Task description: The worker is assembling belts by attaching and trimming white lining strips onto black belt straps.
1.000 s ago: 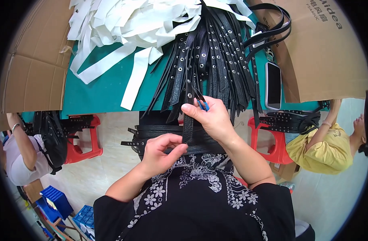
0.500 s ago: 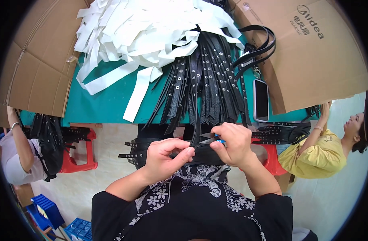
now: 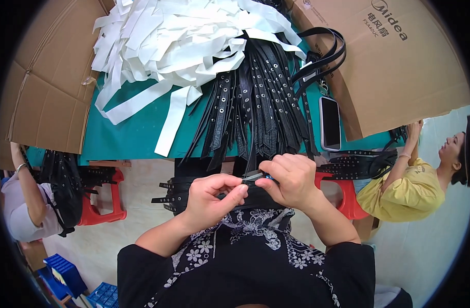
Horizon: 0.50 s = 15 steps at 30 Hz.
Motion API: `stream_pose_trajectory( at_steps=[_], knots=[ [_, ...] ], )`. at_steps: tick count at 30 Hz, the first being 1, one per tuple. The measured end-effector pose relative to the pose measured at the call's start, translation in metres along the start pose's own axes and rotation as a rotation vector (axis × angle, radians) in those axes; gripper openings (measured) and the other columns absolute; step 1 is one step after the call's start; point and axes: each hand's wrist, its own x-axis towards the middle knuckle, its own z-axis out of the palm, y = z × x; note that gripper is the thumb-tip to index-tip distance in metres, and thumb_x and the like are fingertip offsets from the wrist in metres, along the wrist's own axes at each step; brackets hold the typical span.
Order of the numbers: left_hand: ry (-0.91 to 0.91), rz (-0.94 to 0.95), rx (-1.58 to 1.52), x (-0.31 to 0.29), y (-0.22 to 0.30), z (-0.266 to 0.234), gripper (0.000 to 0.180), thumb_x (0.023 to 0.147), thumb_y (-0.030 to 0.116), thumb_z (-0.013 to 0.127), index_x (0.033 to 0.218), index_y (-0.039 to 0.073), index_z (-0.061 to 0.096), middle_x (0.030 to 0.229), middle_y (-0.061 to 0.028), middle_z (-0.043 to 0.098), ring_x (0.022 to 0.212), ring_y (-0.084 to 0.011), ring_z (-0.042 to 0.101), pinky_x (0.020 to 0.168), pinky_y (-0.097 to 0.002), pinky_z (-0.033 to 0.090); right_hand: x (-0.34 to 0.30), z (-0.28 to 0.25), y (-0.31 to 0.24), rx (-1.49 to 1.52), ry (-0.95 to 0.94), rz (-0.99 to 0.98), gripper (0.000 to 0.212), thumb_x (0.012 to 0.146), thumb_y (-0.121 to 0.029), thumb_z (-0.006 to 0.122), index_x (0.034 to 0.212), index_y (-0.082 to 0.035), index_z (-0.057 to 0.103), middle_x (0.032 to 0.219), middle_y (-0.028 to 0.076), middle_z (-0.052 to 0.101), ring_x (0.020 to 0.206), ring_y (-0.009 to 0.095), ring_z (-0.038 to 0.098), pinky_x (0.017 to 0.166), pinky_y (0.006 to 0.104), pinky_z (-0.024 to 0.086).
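My left hand point(image 3: 213, 196) is closed, thumb and forefinger pinching the tip of a narrow black strap point(image 3: 252, 160) that hangs over the table's front edge. Close beside those fingertips, my right hand point(image 3: 292, 180) is wrapped round small scissors point(image 3: 253, 175) with metal blades and a bit of blue at the handle. The blades lie at the strap, just right of the left fingertips; whether they touch it I cannot tell. Behind, a bundle of black straps with metal eyelets point(image 3: 265, 105) spreads over the table. More eyeletted straps point(image 3: 168, 194) lie across my lap.
White strips point(image 3: 163, 43) are heaped on the green table point(image 3: 122, 141). A phone point(image 3: 330, 123) lies right of the straps, near a black strap loop point(image 3: 342, 49). Cardboard point(image 3: 399, 77) stands at both sides. Co-workers sit at left and right, with red stools point(image 3: 119, 197) near them.
My right hand has shifted slightly left with the scissors, bringing the blades closer to my left fingertips. The blades look less spread. The whole view has shifted a little.
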Motion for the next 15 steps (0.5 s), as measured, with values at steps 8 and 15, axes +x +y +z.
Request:
stream_pose_trajectory(
  at_steps=[8,15],
  knots=[
    [-0.012,-0.048,-0.008,0.002,-0.006,-0.001,0.008,0.083,0.001,0.055,0.087,-0.005,0.057,0.076,-0.0098,0.061,0.063,-0.0103,0.06,0.056,-0.0202,0.05,-0.003,0.005,0.006,-0.007,-0.001,-0.028,0.031,0.076,-0.04,0.058,0.069,-0.01,0.056,0.051,0.0,0.04,0.044,0.016,0.042,0.042,0.0295,0.028],
    [-0.007,-0.077,-0.012,0.005,-0.009,0.002,0.008,0.083,0.001,0.055,0.086,-0.006,0.057,0.076,-0.0099,0.061,0.063,-0.0107,0.06,0.057,-0.0207,0.051,-0.006,0.009,0.013,0.077,-0.018,0.014,0.029,0.076,-0.039,0.059,0.069,-0.011,0.056,0.053,-0.001,0.042,0.044,0.016,0.043,0.042,0.0293,0.029]
  ],
)
